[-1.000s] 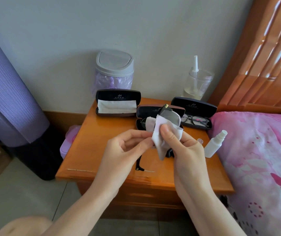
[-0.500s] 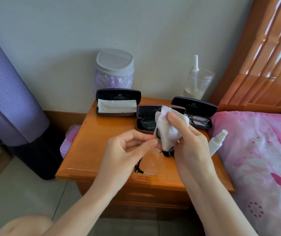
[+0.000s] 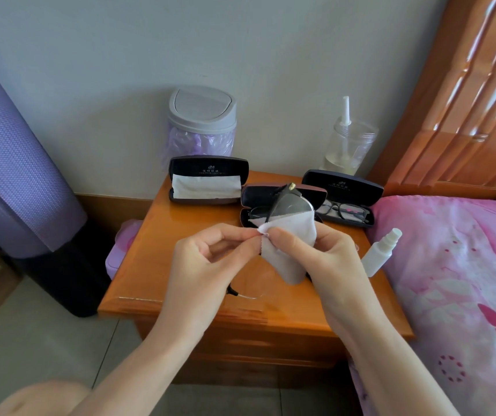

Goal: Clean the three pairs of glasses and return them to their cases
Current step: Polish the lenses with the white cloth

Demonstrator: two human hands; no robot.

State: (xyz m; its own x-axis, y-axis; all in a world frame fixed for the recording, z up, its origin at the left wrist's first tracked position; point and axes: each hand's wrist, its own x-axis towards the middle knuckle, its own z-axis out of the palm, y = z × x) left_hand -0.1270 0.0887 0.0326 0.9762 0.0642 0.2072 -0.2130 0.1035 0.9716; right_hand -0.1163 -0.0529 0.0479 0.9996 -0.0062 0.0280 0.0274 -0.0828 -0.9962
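Note:
I hold a pair of half-rim glasses [image 3: 291, 202] above the wooden nightstand [image 3: 162, 235]. My left hand [image 3: 210, 259] pinches the frame near its middle. My right hand [image 3: 324, 253] presses a white cleaning cloth [image 3: 288, 244] around one lens. Three open dark cases stand at the back: the left case [image 3: 209, 166] holds only a white cloth, the middle case [image 3: 251, 195] holds dark glasses partly hidden by my hands, and the right case [image 3: 342, 183] holds black-framed glasses [image 3: 344, 211].
A small white spray bottle [image 3: 380, 252] stands by the nightstand's right edge. A lidded bin [image 3: 201, 115] and a clear jar with a sprayer [image 3: 350, 145] sit against the wall. A pink bed [image 3: 456, 280] lies right, a purple roll [image 3: 9, 160] left.
The glasses have tilted so one lens points up. My right hand has shifted the cloth lower along the frame, and my left fingers now meet it at the cloth's corner.

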